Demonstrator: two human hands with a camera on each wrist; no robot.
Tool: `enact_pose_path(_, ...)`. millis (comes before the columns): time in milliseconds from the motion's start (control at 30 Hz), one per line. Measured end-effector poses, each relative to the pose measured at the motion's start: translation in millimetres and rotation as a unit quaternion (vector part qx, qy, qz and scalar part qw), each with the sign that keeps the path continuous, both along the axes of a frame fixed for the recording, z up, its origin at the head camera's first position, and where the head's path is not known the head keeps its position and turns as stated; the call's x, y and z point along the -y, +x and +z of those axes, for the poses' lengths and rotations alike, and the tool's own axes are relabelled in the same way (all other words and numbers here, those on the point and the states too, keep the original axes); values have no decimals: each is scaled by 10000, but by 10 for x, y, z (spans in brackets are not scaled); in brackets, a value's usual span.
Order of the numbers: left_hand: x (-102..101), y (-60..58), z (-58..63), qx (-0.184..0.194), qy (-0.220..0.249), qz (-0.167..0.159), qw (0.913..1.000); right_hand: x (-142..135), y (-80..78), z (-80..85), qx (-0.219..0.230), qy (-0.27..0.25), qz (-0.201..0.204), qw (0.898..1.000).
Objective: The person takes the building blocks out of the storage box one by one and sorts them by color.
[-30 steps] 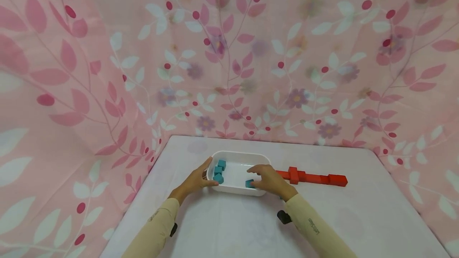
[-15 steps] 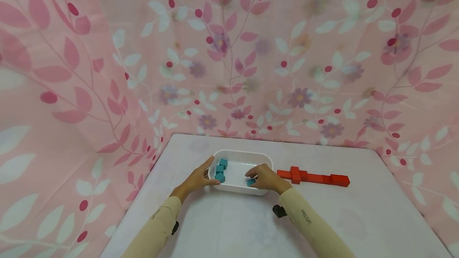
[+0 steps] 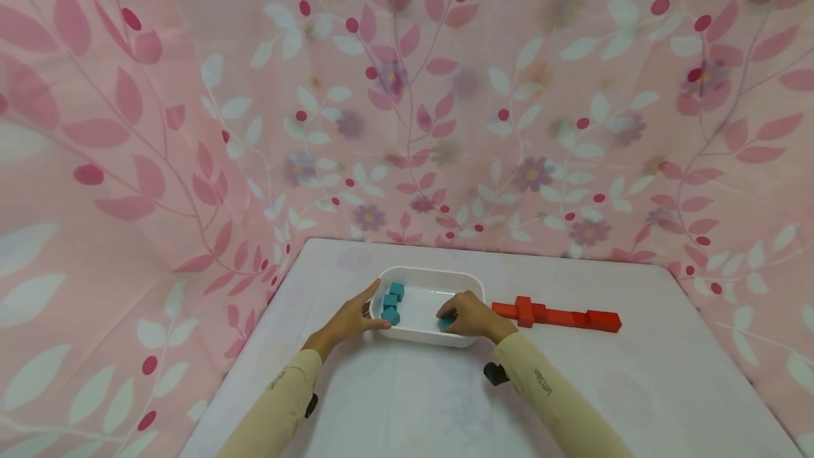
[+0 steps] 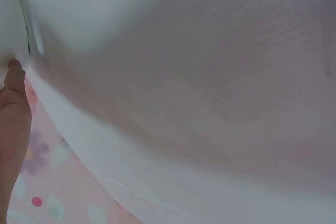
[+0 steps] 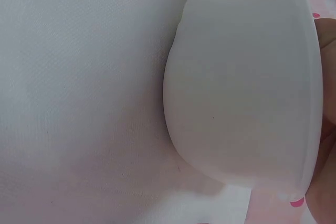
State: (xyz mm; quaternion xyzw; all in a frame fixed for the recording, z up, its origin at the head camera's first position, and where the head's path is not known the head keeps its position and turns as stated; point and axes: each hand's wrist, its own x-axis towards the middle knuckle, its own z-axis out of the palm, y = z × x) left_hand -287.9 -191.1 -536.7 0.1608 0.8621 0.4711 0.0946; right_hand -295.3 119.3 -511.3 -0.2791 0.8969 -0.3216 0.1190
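A white rectangular tray point(image 3: 420, 336) stands on the cloth-covered table. My left hand point(image 3: 345, 318) holds its left end, thumb at the front rim and fingers along the far side. In the left wrist view the thumb point(image 4: 14, 98) lies against the tray's wall. My right hand point(image 3: 473, 316) reaches over the right end and pinches a teal cube point(image 3: 446, 322), partly covered by the fingers, low inside the tray. Several more teal cubes point(image 3: 391, 301) sit in a row at the tray's left end. The right wrist view shows mostly the tray's outer wall point(image 5: 241, 87).
Right of the tray, a line of red blocks point(image 3: 559, 316) runs across the white tablecloth point(image 3: 394, 401). A pink floral curtain point(image 3: 407, 126) surrounds the table at the back and sides.
The right-hand fingers have drawn in around the teal cube, which has turned and is now more covered. The left hand keeps its place on the tray.
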Motion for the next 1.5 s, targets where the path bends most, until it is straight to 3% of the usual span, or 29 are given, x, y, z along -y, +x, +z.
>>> enact_pose_path(367, -5, 25, 33, 56, -60, 35, 10000, -119, 90, 135, -223, -462, -91, 9986)
enact_pose_path(833, -8, 11, 36, 58, -72, 3, 10000, -655, 344, 367, -810, -734, -954, 9894)
enact_pose_path(1167, -5, -10, -7, 148, -50, 76, 9998, -1058, 599, 272, -950, -395, -1208, 9873)
enact_pose_path(1500, 3, -7, -6, 110, -99, 54, 9999, -1295, 735, 165, -653, -393, -1584, 9844)
